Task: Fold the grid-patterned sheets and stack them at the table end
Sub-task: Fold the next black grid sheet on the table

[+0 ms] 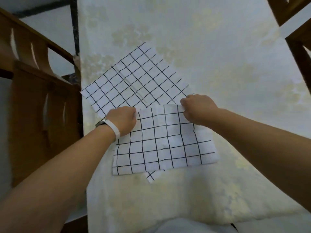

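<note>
White near sheet point(168, 145), pinched by left hand point(123, 119) and right hand point(196, 109), overlaps far sheet point(134, 81) beside wooden chair point(42, 106).

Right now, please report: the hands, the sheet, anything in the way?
Left hand, right hand: each pinches near sheet at far edge. Second sheet flat beyond, its near edge under the held one.

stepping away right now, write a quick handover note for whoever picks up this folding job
Left hand pinches the far left corner of the near sheet; right hand pinches its far right corner.
Near sheet lies on the table, apparently doubled, a lower-layer corner poking out at its near edge.
Second sheet lies flat, unfolded, skewed, just beyond, partly under the near one.
Done: at most one fold. Left: finish this sheet, fold the second, stack both at the table end.
</note>
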A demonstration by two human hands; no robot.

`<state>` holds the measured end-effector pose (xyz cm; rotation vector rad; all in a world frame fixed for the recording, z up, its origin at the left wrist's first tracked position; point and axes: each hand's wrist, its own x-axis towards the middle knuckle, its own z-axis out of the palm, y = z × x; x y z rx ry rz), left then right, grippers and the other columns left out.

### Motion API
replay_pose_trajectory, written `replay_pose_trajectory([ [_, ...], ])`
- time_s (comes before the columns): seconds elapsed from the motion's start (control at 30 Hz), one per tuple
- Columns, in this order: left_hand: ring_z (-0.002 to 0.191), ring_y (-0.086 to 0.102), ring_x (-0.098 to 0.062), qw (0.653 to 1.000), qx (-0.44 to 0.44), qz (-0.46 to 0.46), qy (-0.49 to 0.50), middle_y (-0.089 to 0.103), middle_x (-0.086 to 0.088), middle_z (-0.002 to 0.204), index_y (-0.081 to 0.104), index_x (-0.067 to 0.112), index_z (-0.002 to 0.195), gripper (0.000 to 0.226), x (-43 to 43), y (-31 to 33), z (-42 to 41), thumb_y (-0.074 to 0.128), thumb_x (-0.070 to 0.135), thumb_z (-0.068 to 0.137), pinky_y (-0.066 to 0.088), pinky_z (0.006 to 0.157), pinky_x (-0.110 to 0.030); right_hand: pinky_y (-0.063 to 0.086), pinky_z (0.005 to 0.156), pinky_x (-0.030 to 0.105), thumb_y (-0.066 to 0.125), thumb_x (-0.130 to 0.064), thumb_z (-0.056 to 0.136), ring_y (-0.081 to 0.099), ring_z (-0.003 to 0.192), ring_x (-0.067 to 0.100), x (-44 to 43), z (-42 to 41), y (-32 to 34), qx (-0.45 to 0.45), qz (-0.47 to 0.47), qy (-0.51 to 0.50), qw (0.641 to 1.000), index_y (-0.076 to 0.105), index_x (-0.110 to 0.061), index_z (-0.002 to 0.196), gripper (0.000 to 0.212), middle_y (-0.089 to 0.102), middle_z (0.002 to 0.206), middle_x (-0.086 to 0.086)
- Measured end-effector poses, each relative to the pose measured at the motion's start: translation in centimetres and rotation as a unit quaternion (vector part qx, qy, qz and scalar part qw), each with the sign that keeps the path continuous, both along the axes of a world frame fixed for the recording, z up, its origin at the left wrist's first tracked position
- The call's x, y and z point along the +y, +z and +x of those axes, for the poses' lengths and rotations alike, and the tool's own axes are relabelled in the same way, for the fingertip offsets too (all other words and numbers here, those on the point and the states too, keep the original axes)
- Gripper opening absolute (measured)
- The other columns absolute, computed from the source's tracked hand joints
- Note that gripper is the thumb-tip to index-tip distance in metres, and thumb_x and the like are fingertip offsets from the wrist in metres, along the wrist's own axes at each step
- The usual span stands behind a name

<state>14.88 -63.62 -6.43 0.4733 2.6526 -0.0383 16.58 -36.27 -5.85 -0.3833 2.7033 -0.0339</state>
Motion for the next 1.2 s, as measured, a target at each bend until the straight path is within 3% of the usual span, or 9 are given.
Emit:
replay_pose_trajectory([
  [0.13, 0.073, 0.055, -0.027, 1.0, 0.013, -0.01, 0.0, 0.056, -0.001, 0.079, 0.049, 0.02, 0.08, 0.022, 0.5, -1.2, -0.7, 0.037, 0.028, 0.097, 0.036, 0.064, -0.033, 0.032, 0.066, 0.033, 0.048, -0.012, 0.085, 0.058, 0.091, 0.031, 0.2, -0.6, -1.4, 0.006, 0.011, -0.013, 1.0, 0.056, -0.013, 0.101, 0.018, 0.058, 0.097, 0.009],
  [0.27, 0.099, 0.055, -0.032, 0.997, 0.052, 0.039, 0.033, 0.06, -0.009, 0.108, 0.061, 0.014, 0.111, 0.026, 0.2, -1.8, -0.2, 0.052, 0.025, 0.09, 0.046, 0.079, -0.042, 0.03, 0.068, 0.034, 0.05, -0.013, 0.084, 0.055, 0.095, 0.032, 0.4, -0.3, -1.9, 0.021, 0.011, -0.031, 0.999, 0.055, -0.011, 0.107, 0.023, 0.057, 0.102, 0.01],
  [0.37, 0.109, 0.053, -0.035, 0.985, 0.104, 0.123, 0.053, 0.058, -0.013, 0.119, 0.061, 0.01, 0.117, 0.036, 0.7, -1.7, 2.5, 0.063, 0.02, 0.083, 0.046, 0.088, -0.046, 0.036, 0.075, 0.038, 0.057, -0.015, 0.08, 0.053, 0.095, 0.035, 0.5, 1.2, -1.7, 0.066, -0.024, -0.034, 0.997, 0.055, -0.008, 0.109, 0.031, 0.056, 0.106, 0.014],
  [0.47, 0.112, 0.055, -0.032, 0.982, 0.104, 0.158, -0.005, 0.059, -0.013, 0.122, 0.064, 0.011, 0.112, 0.034, 1.6, -1.6, 7.0, 0.068, 0.017, 0.078, 0.048, 0.089, -0.048, 0.043, 0.082, 0.042, 0.063, -0.015, 0.075, 0.055, 0.094, 0.037, 0.4, 3.6, -1.6, 0.1, -0.072, -0.021, 0.992, 0.058, -0.005, 0.11, 0.037, 0.058, 0.109, 0.016],
  [0.57, 0.115, 0.055, -0.031, 0.979, 0.072, 0.174, -0.077, 0.058, -0.013, 0.125, 0.063, 0.011, 0.113, 0.037, 2.2, -2.3, 11.4, 0.069, 0.017, 0.077, 0.051, 0.088, -0.047, 0.045, 0.084, 0.042, 0.061, -0.018, 0.079, 0.055, 0.098, 0.034, 0.1, 6.6, -2.0, 0.061, -0.081, -0.007, 0.995, 0.059, -0.007, 0.113, 0.037, 0.058, 0.115, 0.014],
  [0.8, 0.135, 0.042, -0.029, 0.993, -0.015, 0.084, -0.083, 0.045, -0.009, 0.146, 0.048, 0.02, 0.138, 0.061, 1.7, -4.0, 14.9, 0.059, 0.04, 0.082, 0.047, 0.098, -0.05, 0.05, 0.077, 0.04, 0.066, -0.022, 0.073, 0.058, 0.1, 0.032, -0.6, 12.6, -3.8, 0.022, -0.085, 0.017, 0.996, 0.062, -0.011, 0.108, 0.037, 0.058, 0.119, 0.012],
  [0.9, 0.147, 0.016, -0.024, 0.994, -0.042, 0.047, -0.087, 0.02, -0.002, 0.159, 0.028, 0.027, 0.149, 0.062, 1.8, -3.7, 14.9, 0.043, 0.047, 0.092, 0.027, 0.113, -0.052, 0.051, 0.083, 0.042, 0.07, -0.024, 0.071, 0.056, 0.114, 0.033, -0.4, 13.6, -3.9, 0.012, -0.083, 0.013, 0.996, 0.061, -0.012, 0.115, 0.046, 0.056, 0.129, 0.014],
  [1.0, 0.148, -0.002, -0.019, 0.994, -0.068, 0.015, -0.082, -0.001, 0.004, 0.162, 0.008, 0.033, 0.152, 0.065, 2.1, -3.1, 14.8, 0.036, 0.051, 0.095, 0.012, 0.117, -0.049, 0.049, 0.089, 0.043, 0.067, -0.027, 0.075, 0.051, 0.122, 0.033, -0.3, 14.0, -3.8, -0.004, -0.079, 0.008, 0.997, 0.057, -0.015, 0.122, 0.05, 0.052, 0.136, 0.013],
  [1.2, 0.147, 0.004, -0.023, 0.994, -0.073, -0.011, -0.083, 0.006, 0.0, 0.161, 0.011, 0.033, 0.151, 0.068, 3.3, -2.0, 14.4, 0.042, 0.048, 0.092, 0.023, 0.112, -0.049, 0.043, 0.098, 0.043, 0.058, -0.028, 0.082, 0.04, 0.134, 0.033, -1.0, 14.8, -3.0, -0.013, -0.063, -0.023, 0.998, 0.05, -0.015, 0.132, 0.052, 0.041, 0.148, 0.014],
])
